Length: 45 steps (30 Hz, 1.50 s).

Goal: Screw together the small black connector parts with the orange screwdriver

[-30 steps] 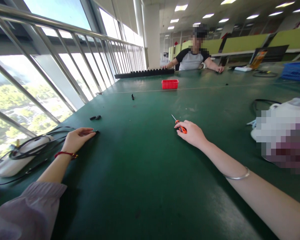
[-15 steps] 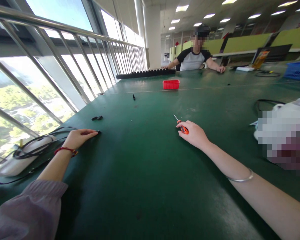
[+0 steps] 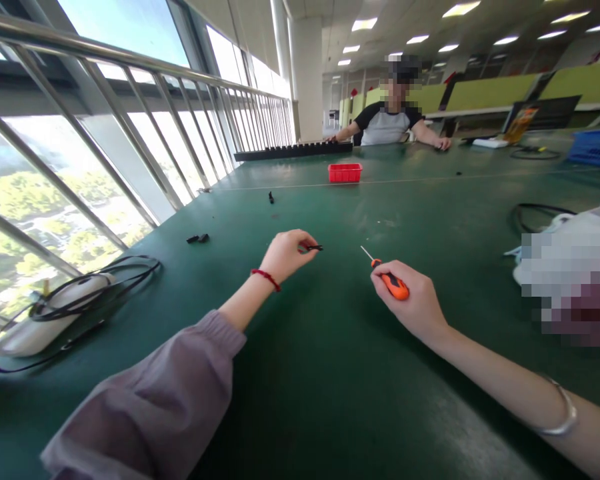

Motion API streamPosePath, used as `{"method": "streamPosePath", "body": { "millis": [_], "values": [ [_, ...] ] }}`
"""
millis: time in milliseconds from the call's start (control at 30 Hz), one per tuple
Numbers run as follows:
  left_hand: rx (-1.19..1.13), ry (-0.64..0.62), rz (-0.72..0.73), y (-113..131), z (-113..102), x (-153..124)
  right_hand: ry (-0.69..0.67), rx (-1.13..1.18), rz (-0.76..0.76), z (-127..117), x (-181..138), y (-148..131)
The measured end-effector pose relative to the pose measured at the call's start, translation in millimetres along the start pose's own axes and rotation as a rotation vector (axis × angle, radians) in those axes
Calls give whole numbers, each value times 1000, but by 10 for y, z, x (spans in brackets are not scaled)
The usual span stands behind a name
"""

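Green worktop (image 3: 325, 400) fills most of the view. Person (image 3: 387, 127) at the far end, one hand by a long black strip (image 3: 293, 153). Red bin (image 3: 345, 175) this side of it. Hands well apart: right hand (image 3: 415, 300) wrapped round a handle, left hand (image 3: 286, 257) pinching. Screwdriver (image 3: 396, 287) in the right, tip pointing away and left. Two black bits (image 3: 198, 239) near the window-side edge. Small black part (image 3: 316, 247) in the left fingertips, near the screwdriver tip, not touching.

Screwdriver handle (image 3: 397, 287) seen as smooth plastic, shaft (image 3: 367, 253) as bare metal; bench (image 3: 325, 360) surfaced smooth, semi-gloss, light reflected in patches; railing (image 3: 30, 35) and bangle (image 3: 571, 415) finished in polished metal; red bin (image 3: 345, 174) seen as plastic; sleeve (image 3: 170, 400) made of matt cloth.
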<state>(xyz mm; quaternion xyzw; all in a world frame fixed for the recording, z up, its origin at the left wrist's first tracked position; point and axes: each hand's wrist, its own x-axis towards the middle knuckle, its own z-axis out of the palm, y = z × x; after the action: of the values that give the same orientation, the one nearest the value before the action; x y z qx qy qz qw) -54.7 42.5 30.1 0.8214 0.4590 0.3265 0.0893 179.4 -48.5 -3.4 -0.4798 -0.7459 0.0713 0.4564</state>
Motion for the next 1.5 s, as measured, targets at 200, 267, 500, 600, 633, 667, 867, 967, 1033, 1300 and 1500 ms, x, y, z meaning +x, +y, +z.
{"method": "streamPosePath", "body": {
  "millis": [200,267,500,600,633,667,867,967,1033,1300,1500],
  "values": [
    [-36,-49,67,297,580,121,219,-11,-50,-132,-98,1],
    [2,-81,65,293,626,75,216,9,-85,-133,-84,-2],
    [-2,-85,29,243,631,48,123,-18,-208,-102,-96,-52],
    [-62,-89,24,210,661,64,141,-30,-177,-108,-93,-45],
    [-78,-89,25,200,670,67,147,-30,-165,-111,-90,-42],
    [-90,-88,25,191,676,68,152,-28,-154,-113,-87,-40],
    [-119,-85,27,170,685,68,120,-15,-107,-101,-81,-27],
    [-120,-82,31,165,691,68,91,-17,-68,-89,-82,-17],
    [-123,-80,31,162,695,68,88,-18,-63,-88,-80,-16],
    [-117,-79,34,157,698,65,95,-14,-86,-102,-77,-42],
    [-111,-82,36,160,695,68,78,-1,-54,-93,-82,-26]
  ]
}}
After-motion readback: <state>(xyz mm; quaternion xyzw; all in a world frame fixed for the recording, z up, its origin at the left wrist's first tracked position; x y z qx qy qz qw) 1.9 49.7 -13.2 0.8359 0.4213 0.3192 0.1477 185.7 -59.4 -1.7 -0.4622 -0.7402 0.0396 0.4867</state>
